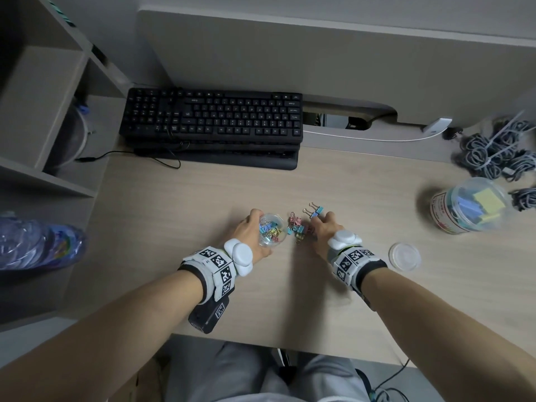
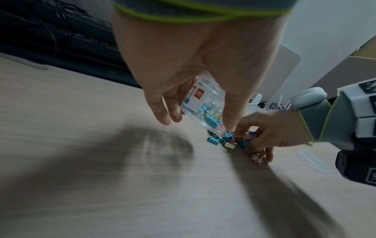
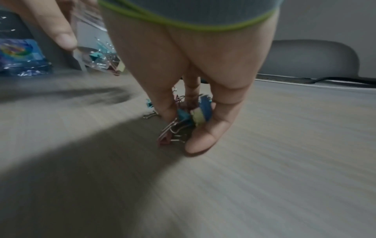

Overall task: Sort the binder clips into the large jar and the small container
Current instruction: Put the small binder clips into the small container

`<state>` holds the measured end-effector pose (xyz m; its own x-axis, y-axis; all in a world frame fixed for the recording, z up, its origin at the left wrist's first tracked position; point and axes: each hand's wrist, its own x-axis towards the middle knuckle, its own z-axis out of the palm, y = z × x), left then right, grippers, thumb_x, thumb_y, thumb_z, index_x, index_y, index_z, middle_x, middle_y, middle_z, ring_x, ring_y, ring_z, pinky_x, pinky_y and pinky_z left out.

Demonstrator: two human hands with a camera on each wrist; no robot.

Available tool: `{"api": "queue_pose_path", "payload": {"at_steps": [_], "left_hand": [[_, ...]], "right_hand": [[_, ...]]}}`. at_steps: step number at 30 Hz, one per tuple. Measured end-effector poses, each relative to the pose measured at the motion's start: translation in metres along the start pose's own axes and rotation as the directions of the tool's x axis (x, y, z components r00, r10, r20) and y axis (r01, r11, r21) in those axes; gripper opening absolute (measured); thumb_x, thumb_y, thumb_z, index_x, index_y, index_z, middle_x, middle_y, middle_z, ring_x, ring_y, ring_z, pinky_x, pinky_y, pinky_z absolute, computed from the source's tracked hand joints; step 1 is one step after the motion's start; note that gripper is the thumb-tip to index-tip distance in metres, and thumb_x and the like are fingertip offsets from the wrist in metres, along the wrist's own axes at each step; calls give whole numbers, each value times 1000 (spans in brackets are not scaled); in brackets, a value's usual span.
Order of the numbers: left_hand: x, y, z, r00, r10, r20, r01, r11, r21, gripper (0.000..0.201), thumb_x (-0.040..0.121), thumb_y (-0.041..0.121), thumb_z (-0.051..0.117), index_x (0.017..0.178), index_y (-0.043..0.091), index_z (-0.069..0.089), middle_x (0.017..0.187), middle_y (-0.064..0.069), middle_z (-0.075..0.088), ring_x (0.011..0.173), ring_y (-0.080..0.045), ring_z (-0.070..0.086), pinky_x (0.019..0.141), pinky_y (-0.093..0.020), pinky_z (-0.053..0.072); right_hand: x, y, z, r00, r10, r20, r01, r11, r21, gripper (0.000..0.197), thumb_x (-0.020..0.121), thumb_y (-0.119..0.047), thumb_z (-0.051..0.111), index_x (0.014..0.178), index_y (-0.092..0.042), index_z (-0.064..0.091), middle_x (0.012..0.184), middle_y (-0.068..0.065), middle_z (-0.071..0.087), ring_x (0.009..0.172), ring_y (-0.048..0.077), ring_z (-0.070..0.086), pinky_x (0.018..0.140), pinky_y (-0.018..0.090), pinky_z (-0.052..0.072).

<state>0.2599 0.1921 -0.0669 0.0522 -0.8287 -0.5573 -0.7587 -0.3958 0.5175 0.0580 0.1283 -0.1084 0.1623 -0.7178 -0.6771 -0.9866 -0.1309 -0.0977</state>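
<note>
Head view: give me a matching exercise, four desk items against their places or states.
Items:
1. small container
2. large jar
3. loose binder clips
4. clear lid

Places or states:
A. far right, holding large clips
B. gathered under the right hand
C. tilted in the left hand
D. flat beside the right wrist

Pairs: 1-C, 2-A, 3-B, 4-D

A light wood desk (image 1: 203,198) meets a grey partition (image 1: 290,53), with grey shelving (image 1: 43,111) alongside.
</note>
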Motion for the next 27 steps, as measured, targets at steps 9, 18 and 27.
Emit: {"api": "queue_pose_path", "payload": {"at_steps": [9, 18, 27], "left_hand": [[2, 3, 5, 1000, 1, 23, -1, 1000, 13, 68, 72, 20, 79, 124, 10, 37, 117, -11, 60, 92, -28, 57, 72, -33, 48], [10, 26, 8, 999, 15, 30, -18, 995, 94, 66, 69, 27, 75, 121, 18, 34, 113, -8, 61, 87, -34, 62, 74, -41, 55], [9, 53, 17, 998, 58, 5, -58, 996, 62, 69, 73, 29, 77, 125, 16, 34, 119, -7, 60, 91, -33, 62, 67, -28, 40]], "right_hand": [[-5, 18, -12, 992, 100, -82, -68, 943, 327, 14, 77, -22, 55, 92, -23, 55, 91, 2, 60, 73, 24, 58, 64, 31, 51], [-33, 8, -57, 986, 2, -166, 119, 685, 719, 6, 72, -15, 60, 76, -19, 58, 64, 9, 63, 55, 33, 65, 52, 42, 58], [-53, -11, -82, 954, -188, -232, 292, 750, 593, 18, 80, -1, 59, 87, -17, 65, 70, 3, 61, 46, 20, 55, 39, 24, 47]]}}
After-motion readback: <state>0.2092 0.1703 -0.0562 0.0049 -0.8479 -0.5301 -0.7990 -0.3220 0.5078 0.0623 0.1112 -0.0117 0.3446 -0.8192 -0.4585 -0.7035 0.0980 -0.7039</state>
